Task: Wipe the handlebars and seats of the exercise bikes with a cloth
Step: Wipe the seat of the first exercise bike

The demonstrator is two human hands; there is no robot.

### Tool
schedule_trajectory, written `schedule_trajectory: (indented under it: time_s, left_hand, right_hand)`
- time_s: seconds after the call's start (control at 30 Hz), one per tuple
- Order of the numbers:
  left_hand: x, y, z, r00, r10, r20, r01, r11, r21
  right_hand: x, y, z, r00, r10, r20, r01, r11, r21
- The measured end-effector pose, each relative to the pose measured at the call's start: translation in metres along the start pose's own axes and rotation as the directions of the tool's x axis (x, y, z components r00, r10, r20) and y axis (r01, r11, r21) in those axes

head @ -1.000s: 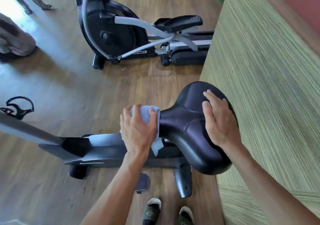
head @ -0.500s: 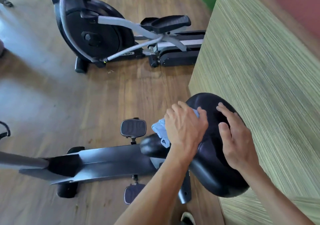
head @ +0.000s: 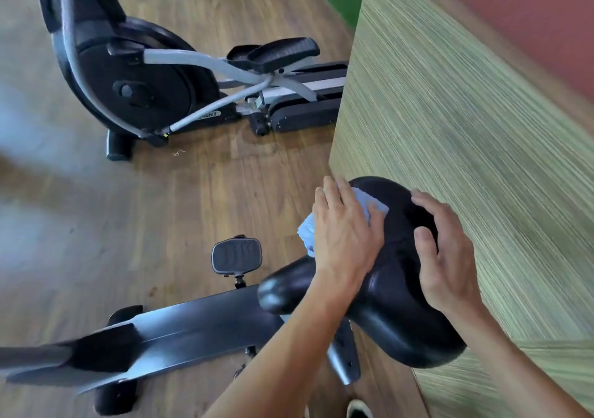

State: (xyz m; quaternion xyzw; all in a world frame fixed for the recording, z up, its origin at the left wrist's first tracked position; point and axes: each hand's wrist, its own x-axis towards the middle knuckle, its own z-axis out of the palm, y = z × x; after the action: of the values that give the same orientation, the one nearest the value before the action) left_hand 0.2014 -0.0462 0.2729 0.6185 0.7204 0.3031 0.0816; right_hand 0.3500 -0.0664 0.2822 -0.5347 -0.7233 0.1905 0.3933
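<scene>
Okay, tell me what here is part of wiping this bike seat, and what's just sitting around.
In the job:
cloth, pressed on the seat by the left hand
seat
right hand, steadying the seat

Just around:
elliptical
bike pedal
bike frame
wall panel

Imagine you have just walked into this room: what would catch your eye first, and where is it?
First, the black seat at lower right, hard by the green striped wall. The left hand presses a pale blue cloth onto its wide end, while the right hand rests on the seat beside it. Next, the black and grey elliptical on the wooden floor at upper left.
</scene>
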Motion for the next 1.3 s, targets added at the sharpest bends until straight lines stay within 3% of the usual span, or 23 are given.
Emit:
schedule_trajectory:
  time_s: [0.13, 0.3, 0.37, 0.43, 0.5, 0.6, 0.7, 0.77, 0.87, 1.1, 1.3]
  left_hand:
    - [-0.012, -0.001, -0.002, 0.993, 0.119, 0.005, -0.118, 0.987, 0.104]
    - [0.019, 0.018, 0.013, 0.997, 0.049, -0.053, -0.041, 0.990, 0.135]
    - [0.036, 0.028, 0.024, 0.996, 0.076, -0.038, -0.069, 0.984, 0.165]
    - [0.056, 0.037, 0.035, 0.992, 0.126, 0.009, -0.126, 0.981, 0.148]
    - [0.073, 0.048, 0.039, 0.972, 0.169, 0.165, -0.192, 0.972, 0.133]
    - [0.081, 0.056, 0.041, 0.941, 0.225, 0.252, -0.262, 0.957, 0.126]
    - [0.047, 0.046, 0.031, 0.944, 0.321, 0.071, -0.321, 0.947, -0.011]
    - [0.005, 0.042, 0.021, 0.896, 0.441, 0.054, -0.435, 0.896, -0.092]
    - [-0.035, 0.035, 0.013, 0.820, 0.558, 0.123, -0.548, 0.829, -0.107]
    - [-0.008, 0.049, 0.023, 0.844, 0.483, 0.233, -0.496, 0.868, -0.004]
    - [0.008, 0.065, 0.028, 0.894, 0.378, 0.240, -0.399, 0.916, 0.043]
  right_hand:
    - [0.000, 0.000, 0.000, 0.998, 0.042, -0.051, -0.040, 0.998, 0.047]
    - [0.009, -0.002, 0.000, 0.999, 0.035, -0.012, -0.032, 0.982, 0.186]
    - [0.012, 0.001, -0.003, 0.997, 0.039, -0.061, -0.022, 0.967, 0.255]
    - [0.011, 0.002, -0.005, 0.988, 0.049, -0.146, -0.003, 0.953, 0.302]
    - [0.008, 0.002, -0.007, 0.969, 0.067, -0.239, 0.020, 0.938, 0.346]
    - [0.005, 0.010, -0.013, 0.930, 0.179, -0.322, -0.013, 0.889, 0.458]
    - [0.000, 0.015, -0.019, 0.840, 0.373, -0.395, -0.080, 0.804, 0.589]
    - [-0.004, 0.016, -0.025, 0.780, 0.463, -0.420, -0.149, 0.790, 0.595]
    - [-0.009, 0.018, -0.031, 0.769, 0.508, -0.388, -0.238, 0.791, 0.564]
    - [-0.015, 0.017, -0.017, 0.759, 0.602, -0.249, -0.334, 0.687, 0.645]
    - [-0.017, 0.015, -0.017, 0.762, 0.593, -0.258, -0.347, 0.712, 0.611]
